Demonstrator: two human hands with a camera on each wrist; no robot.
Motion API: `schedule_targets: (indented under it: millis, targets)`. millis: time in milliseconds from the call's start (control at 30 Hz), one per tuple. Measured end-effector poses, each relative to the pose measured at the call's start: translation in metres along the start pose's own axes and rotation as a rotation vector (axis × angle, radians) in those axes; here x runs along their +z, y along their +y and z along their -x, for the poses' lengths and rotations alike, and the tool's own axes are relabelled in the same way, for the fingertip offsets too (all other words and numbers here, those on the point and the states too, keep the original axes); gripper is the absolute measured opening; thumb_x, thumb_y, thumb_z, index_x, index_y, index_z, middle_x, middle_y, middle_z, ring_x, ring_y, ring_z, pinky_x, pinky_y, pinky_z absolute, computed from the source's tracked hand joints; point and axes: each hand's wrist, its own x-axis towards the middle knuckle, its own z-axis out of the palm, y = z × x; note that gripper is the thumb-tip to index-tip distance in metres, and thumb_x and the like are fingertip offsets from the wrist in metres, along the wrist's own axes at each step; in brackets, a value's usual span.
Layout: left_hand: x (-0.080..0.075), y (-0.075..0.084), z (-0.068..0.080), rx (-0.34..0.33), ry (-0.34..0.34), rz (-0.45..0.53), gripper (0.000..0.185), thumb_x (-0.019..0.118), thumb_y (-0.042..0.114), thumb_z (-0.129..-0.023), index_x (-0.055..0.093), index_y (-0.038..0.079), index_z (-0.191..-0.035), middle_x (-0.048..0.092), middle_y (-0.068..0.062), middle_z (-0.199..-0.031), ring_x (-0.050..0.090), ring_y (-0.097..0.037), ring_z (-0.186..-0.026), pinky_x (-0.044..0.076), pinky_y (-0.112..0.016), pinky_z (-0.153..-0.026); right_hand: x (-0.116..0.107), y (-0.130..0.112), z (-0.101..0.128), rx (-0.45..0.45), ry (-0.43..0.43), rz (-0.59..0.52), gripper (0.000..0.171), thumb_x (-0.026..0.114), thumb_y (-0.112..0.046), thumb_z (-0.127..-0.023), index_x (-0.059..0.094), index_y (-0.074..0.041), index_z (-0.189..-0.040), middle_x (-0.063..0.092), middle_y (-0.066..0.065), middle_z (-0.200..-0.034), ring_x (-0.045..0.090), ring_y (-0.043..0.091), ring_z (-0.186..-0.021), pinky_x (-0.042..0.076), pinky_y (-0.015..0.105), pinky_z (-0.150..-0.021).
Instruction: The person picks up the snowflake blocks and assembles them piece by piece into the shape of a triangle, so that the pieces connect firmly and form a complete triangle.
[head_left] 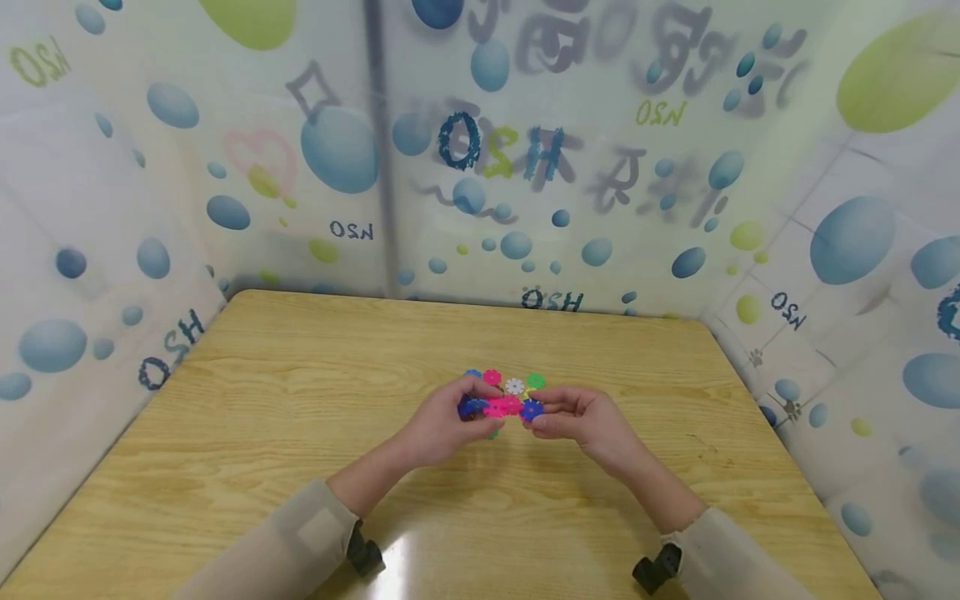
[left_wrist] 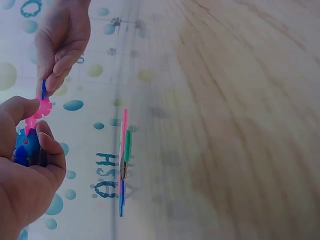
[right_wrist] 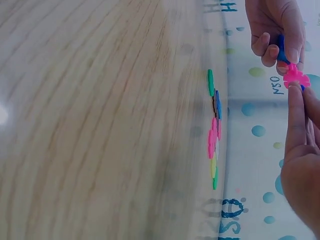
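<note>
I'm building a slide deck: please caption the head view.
Left hand and right hand hold pink pieces and blue pieces over a wooden table bearing other coloured pieces.

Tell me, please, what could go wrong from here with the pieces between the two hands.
The dark blue piece might slip, since the right hand pinches it at the fingertips. The pink pieces could work loose from the blue part in the left hand if pushed unevenly. Anything dropped might land among the loose pieces lying on the table.
</note>
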Motion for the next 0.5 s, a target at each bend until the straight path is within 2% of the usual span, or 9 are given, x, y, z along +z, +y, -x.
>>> schedule_targets:
  millis: [200, 500]
  targets:
    - [-0.0012, 0.0027, 0.0005, -0.009, 0.002, -0.011, 0.032, 0.079, 0.023, -0.104, 0.068, 0.008, -0.13, 0.066, -0.006, -0.104, 0.057, -0.017, -0.082, 0.048, -0.022, -0.066, 0.0037, -0.0003, 0.0008, -0.024, 0.016, -0.057, 0.043, 0.075, -0.008, -0.104, 0.065, 0.008, -0.143, 0.083, 0.013, -0.121, 0.082, 0.015, -0.106, 0.066, 0.035, -0.095]
    - [-0.0006, 0.0034, -0.0006, 0.0, -0.005, -0.005, 0.032, 0.08, 0.022, -0.103, 0.068, 0.007, -0.13, 0.065, -0.006, -0.102, 0.056, -0.017, -0.082, 0.048, -0.022, -0.066, 0.0061, 0.004, 0.0022, -0.03, 0.019, -0.14, 0.052, 0.071, -0.002, -0.106, 0.052, 0.017, -0.15, 0.079, 0.016, -0.126, 0.082, 0.013, -0.106, 0.066, 0.034, -0.095]
